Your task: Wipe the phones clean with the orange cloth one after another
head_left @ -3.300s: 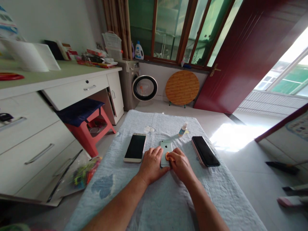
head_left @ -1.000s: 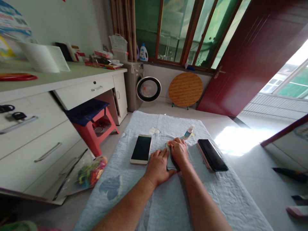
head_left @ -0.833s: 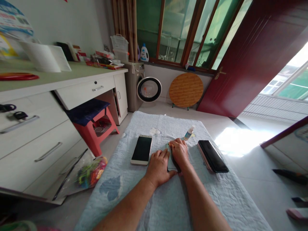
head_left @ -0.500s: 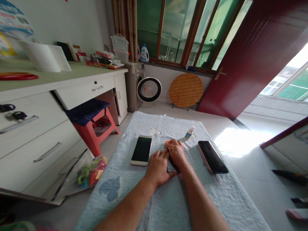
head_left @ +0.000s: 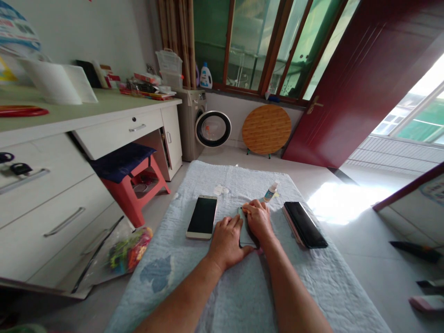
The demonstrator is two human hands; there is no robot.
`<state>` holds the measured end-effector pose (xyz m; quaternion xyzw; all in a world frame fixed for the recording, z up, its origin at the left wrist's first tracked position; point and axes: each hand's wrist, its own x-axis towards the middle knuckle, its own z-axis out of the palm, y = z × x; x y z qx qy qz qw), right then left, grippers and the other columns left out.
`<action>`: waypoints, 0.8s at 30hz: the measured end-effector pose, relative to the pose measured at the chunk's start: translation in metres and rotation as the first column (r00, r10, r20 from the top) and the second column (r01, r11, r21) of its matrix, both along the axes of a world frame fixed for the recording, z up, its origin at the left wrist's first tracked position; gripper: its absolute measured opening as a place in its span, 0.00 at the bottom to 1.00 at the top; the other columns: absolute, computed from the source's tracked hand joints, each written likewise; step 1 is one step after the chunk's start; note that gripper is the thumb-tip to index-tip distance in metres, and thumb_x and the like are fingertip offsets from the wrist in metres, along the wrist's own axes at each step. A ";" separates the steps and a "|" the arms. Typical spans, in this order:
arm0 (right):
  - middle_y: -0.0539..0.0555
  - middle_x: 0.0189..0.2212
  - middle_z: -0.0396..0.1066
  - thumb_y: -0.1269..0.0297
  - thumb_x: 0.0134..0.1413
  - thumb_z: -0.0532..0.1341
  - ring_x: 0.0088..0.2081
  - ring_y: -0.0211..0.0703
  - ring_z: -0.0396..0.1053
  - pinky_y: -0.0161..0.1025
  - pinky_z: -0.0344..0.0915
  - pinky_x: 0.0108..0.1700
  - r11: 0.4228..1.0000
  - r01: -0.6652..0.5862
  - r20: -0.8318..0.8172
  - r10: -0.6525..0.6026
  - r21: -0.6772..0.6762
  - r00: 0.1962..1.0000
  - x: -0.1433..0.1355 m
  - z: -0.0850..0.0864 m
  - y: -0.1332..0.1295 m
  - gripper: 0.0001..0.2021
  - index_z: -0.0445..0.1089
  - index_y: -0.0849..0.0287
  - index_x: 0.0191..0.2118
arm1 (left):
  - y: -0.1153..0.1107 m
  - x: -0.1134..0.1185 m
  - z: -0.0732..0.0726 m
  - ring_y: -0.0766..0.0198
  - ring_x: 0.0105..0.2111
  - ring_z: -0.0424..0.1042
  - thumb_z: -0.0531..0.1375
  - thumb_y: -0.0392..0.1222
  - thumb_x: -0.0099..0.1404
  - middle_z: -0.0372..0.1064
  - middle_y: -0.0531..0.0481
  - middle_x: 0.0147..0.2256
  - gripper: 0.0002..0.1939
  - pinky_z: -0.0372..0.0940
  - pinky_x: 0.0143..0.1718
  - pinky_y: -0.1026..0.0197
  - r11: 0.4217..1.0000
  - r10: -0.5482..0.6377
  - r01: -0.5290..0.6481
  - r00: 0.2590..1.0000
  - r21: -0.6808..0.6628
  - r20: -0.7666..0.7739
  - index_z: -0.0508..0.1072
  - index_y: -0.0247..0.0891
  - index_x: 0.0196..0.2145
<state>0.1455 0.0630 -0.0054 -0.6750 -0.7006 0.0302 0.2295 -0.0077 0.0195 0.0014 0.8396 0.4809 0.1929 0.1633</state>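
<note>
Three phones lie in a row on the pale blue quilted cloth (head_left: 243, 296). The middle one, a silver-backed phone (head_left: 244, 235) lying face down, is mostly covered by two hands. The left hand (head_left: 226, 241) rests flat on its left edge with fingers spread loose. The right hand (head_left: 258, 221) presses a small orange pad (head_left: 244, 207) on its far end, fingertips curled onto it; 3.3 seconds ago that pad sat at the near end. A gold-edged phone (head_left: 202, 216) lies left, a black curved phone (head_left: 305, 224) right, and one small white dropper bottle (head_left: 270, 191) beyond.

Two bare forearms, no sleeves, watch or rings visible; left hand (head_left: 226, 240) and right hand (head_left: 258, 220) ungloved.
</note>
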 end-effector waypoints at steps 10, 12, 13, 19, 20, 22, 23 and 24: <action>0.51 0.43 0.70 0.65 0.63 0.53 0.44 0.44 0.59 0.40 0.51 0.45 0.994 -0.080 -0.021 0.079 -0.072 0.997 -0.010 0.003 0.001 0.13 0.77 0.49 0.39 | 0.000 0.000 0.004 0.49 0.52 0.62 0.67 0.61 0.50 0.65 0.47 0.57 0.43 0.58 0.55 0.50 1.000 -0.005 0.005 1.000 0.001 0.025 0.62 0.40 0.59; 0.51 0.43 0.71 0.65 0.63 0.52 0.44 0.45 0.59 0.40 0.50 0.45 0.995 -0.047 -0.013 0.046 -0.083 0.999 -0.009 0.003 0.002 0.14 0.77 0.48 0.39 | 0.000 0.000 0.004 0.49 0.53 0.62 0.67 0.62 0.50 0.65 0.45 0.56 0.42 0.59 0.55 0.50 1.000 -0.003 0.003 1.000 0.003 0.021 0.63 0.39 0.58; 0.52 0.42 0.71 0.65 0.63 0.52 0.44 0.45 0.59 0.41 0.50 0.45 0.996 -0.026 -0.007 0.025 -0.082 1.000 -0.007 0.002 0.002 0.14 0.77 0.48 0.39 | 0.000 0.000 0.003 0.49 0.53 0.62 0.66 0.62 0.50 0.65 0.45 0.56 0.42 0.58 0.55 0.50 1.000 -0.001 0.000 1.000 0.006 0.020 0.64 0.39 0.58; 0.55 0.42 0.69 0.70 0.59 0.52 0.45 0.47 0.59 0.42 0.50 0.43 0.984 0.153 0.036 -0.150 -0.095 0.988 0.003 -0.001 0.006 0.16 0.75 0.50 0.42 | 0.001 0.000 -0.002 0.48 0.52 0.63 0.66 0.63 0.50 0.66 0.44 0.55 0.39 0.59 0.54 0.49 1.000 0.002 -0.003 1.000 0.021 0.027 0.67 0.39 0.54; 0.56 0.42 0.68 0.70 0.60 0.51 0.45 0.48 0.59 0.42 0.50 0.42 0.980 0.170 0.036 -0.167 -0.104 0.985 0.003 -0.001 0.006 0.15 0.75 0.51 0.42 | 0.001 0.000 -0.002 0.48 0.52 0.62 0.66 0.62 0.50 0.66 0.44 0.55 0.38 0.59 0.54 0.49 1.000 0.002 -0.003 1.000 0.024 0.026 0.67 0.39 0.53; 0.56 0.42 0.68 0.68 0.61 0.51 0.45 0.48 0.59 0.42 0.50 0.42 0.979 0.166 0.034 -0.163 -0.116 0.986 0.003 -0.002 0.007 0.15 0.74 0.51 0.42 | 0.002 0.000 -0.002 0.47 0.52 0.62 0.67 0.62 0.50 0.66 0.44 0.55 0.38 0.59 0.54 0.49 1.000 -0.002 0.001 1.000 0.028 0.027 0.67 0.39 0.53; 0.56 0.43 0.68 0.68 0.61 0.50 0.45 0.48 0.59 0.42 0.50 0.42 0.981 0.150 0.034 -0.147 -0.120 0.989 0.002 -0.002 0.008 0.15 0.74 0.52 0.42 | 0.002 -0.001 -0.002 0.47 0.52 0.62 0.67 0.62 0.49 0.66 0.44 0.55 0.38 0.59 0.55 0.49 1.000 -0.005 0.004 1.000 0.027 0.029 0.67 0.39 0.53; 0.56 0.43 0.68 0.67 0.62 0.50 0.45 0.48 0.59 0.42 0.50 0.42 0.984 0.129 0.034 -0.126 -0.123 0.991 0.000 -0.002 0.008 0.14 0.74 0.52 0.41 | 0.002 -0.001 -0.002 0.47 0.52 0.62 0.67 0.62 0.49 0.66 0.44 0.55 0.39 0.59 0.55 0.49 1.000 -0.009 0.008 0.999 0.024 0.031 0.67 0.39 0.54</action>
